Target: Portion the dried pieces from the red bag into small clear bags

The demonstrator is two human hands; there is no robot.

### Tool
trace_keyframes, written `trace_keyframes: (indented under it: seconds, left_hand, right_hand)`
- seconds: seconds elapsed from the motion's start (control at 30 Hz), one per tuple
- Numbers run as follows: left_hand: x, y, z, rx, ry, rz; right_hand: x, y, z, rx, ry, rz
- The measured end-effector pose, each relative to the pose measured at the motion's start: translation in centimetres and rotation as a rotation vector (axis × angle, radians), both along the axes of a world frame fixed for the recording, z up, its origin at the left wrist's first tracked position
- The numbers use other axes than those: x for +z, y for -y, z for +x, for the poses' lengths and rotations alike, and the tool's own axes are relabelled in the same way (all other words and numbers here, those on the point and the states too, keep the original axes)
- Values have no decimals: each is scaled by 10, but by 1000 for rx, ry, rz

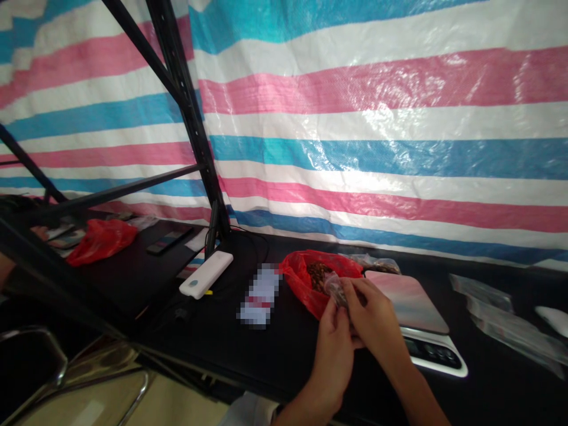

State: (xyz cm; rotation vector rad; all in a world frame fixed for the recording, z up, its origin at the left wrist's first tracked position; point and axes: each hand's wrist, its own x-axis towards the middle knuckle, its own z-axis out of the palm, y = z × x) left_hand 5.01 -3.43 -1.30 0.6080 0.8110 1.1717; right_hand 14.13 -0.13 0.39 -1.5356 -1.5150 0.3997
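Both my hands meet at a small clear plastic bag [333, 285] with something brownish inside. My left hand [333, 337] grips its lower part, fingers closed. From the right, my right hand [371, 307] pinches the bag near its top. Just behind them lies an open red plastic bag [299, 284] holding many small brown pieces [317, 275], whose kind I cannot make out. A kitchen scale [410, 299] with a shiny plate and dark button panel stands to the right, partly behind my right forearm.
Flat clear bags [510, 325] lie right of the scale; another filled clear bag [375, 263] sits behind it. A white power bank [206, 274] and a blurred-out item [261, 296] are to the left. A black metal post [195, 118] rises beside another red bag [104, 239] and phone [169, 241].
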Motion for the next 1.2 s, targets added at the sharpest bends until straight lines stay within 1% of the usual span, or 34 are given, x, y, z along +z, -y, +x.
trace_keyframes:
  seconds: [0.07,0.17,0.2,0.27,0.3,0.4,0.47,0.57,0.67,0.7,0.77,0.83,0.9,0.97,1.03,1.1,1.2]
  left_hand:
    - [-2,-1,0,-31,-33,50]
    - [-9,-2,2,-25,-95,91]
    - [-11,-2,2,-27,-135,106]
    - [-14,0,1,-28,-282,176]
    - [-15,2,0,-11,-384,234]
    - [-13,6,-5,143,-702,504]
    - [-9,8,-7,199,-831,604]
    - [-4,8,-5,253,-980,638]
    - [-2,7,0,301,-1079,668]
    - [-2,7,1,315,-1093,694]
    - [-2,8,2,339,-1109,748]
    - [-2,9,1,349,-1124,774]
    - [-2,9,-1,347,-1136,772]
    - [-3,8,-4,350,-1148,765]
    - [-5,7,-6,355,-1159,763]
    - [-6,6,-7,364,-1165,773]
    - [-7,5,-10,391,-1172,812]
  right_hand:
    - [-1,1,1,0,12,-9]
    - [-1,3,5,7,2,6]
    - [-1,3,6,6,-15,23]
    - [-2,4,11,3,-75,74]
    - [-2,4,14,5,-115,106]
    - [-1,7,22,33,-220,220]
    - [1,9,27,57,-255,278]
    - [7,13,31,80,-258,315]
    - [14,17,36,54,-216,332]
    - [15,17,40,26,-213,330]
    - [14,16,51,-78,-235,290]
    - [10,14,66,-221,-248,184]
    - [3,11,85,-361,-178,54]
    - [-3,9,101,-469,-18,-15]
    - [-8,8,111,-557,163,-6]
    - [-10,9,116,-635,268,38]
    - [-10,11,117,-707,250,79]
